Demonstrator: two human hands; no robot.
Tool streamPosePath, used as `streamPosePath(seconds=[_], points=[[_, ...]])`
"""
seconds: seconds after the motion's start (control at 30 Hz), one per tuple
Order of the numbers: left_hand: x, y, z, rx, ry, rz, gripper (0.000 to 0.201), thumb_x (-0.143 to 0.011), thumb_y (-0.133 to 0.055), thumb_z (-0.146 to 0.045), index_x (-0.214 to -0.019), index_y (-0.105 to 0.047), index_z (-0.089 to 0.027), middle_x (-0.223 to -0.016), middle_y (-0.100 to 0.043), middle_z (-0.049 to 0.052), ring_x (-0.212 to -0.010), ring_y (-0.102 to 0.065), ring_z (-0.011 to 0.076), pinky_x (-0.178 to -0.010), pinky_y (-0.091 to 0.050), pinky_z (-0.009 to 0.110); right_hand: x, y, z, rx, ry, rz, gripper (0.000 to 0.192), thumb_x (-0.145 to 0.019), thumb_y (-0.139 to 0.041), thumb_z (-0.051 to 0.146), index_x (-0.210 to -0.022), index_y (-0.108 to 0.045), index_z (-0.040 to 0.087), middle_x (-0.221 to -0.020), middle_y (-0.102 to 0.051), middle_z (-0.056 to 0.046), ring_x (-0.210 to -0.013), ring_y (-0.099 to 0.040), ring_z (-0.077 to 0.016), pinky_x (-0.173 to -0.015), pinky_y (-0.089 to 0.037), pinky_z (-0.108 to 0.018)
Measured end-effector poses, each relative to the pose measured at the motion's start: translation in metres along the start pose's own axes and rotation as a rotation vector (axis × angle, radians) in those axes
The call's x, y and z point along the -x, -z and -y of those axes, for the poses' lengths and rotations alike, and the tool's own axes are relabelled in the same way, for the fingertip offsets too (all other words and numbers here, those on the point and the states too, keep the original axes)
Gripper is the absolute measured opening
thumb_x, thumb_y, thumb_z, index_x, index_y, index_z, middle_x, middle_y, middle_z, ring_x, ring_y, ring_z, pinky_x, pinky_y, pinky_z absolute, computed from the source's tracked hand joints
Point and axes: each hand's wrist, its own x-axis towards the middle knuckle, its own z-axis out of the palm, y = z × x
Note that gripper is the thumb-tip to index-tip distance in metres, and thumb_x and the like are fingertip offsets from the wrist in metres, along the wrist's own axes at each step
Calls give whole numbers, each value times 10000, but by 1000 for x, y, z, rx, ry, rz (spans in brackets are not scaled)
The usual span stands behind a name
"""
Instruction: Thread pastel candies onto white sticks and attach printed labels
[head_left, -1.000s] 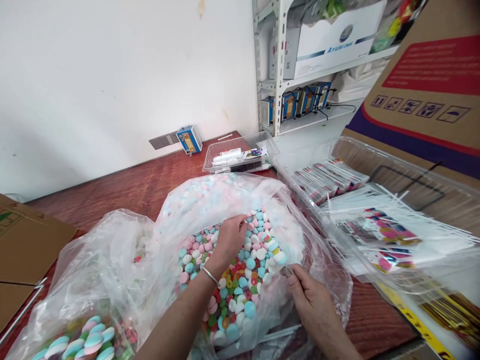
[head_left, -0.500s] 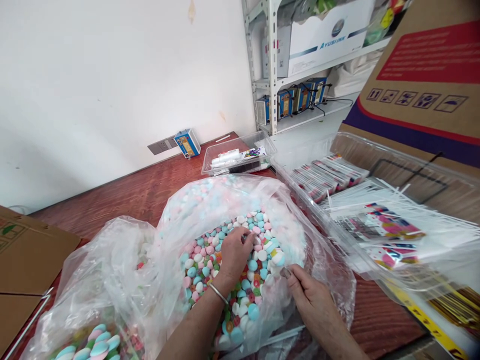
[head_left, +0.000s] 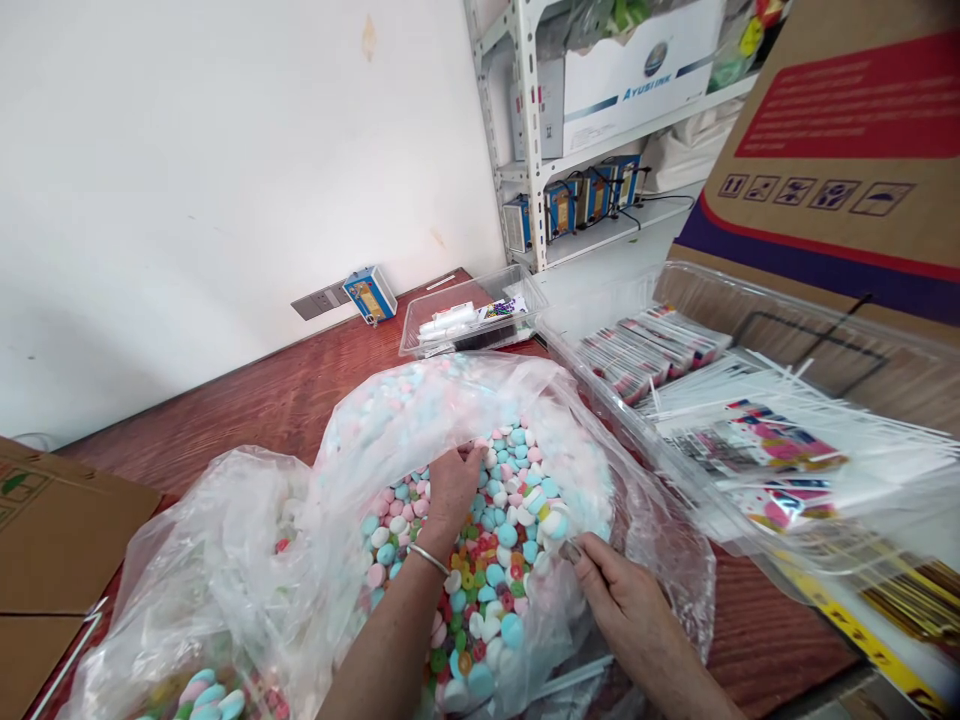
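Head view, left hand: reached into the clear plastic bag, fingers curled down among the pink, blue and white candies.
Right hand: pinched the bag's near rim, just beside the candies.
Table: red wood beneath.
Change: the left hand had shifted slightly left and dug deeper; the right stayed put.

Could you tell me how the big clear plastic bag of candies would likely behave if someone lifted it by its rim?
The plastic bag looks thin and crinkled, so it would probably sag rather than hold shape. It is heaped with small round candies, likely making it heavy. The loose candies would probably shift and roll toward the lowest point.
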Motion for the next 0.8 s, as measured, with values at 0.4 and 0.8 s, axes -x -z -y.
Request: streamPosePath(seconds=[0.4, 0.8], points=[[2, 2, -8, -100, -20, -35, 201, -719, -679, -395, -710, -641, -197, -625, -605, 50, -677, -603, 255, -619, -405, 327, 1, 2, 5, -105, -14, -20, 299, -953, -390, 379, -792, -591, 228, -649, -631, 8, -599, -606, -180, -559, -443, -242], [108, 27, -31, 836, 143, 465, 312, -758, -766, -337, -974, -615, -169, -860, -662, 31, -738, -625, 127, -686, -515, 247, -14, -4, 38, -593, -62, -13, 207, -890, -584, 416, -932, -595, 214, -863, -693, -20, -789, -641, -193, -701, -510, -264]])
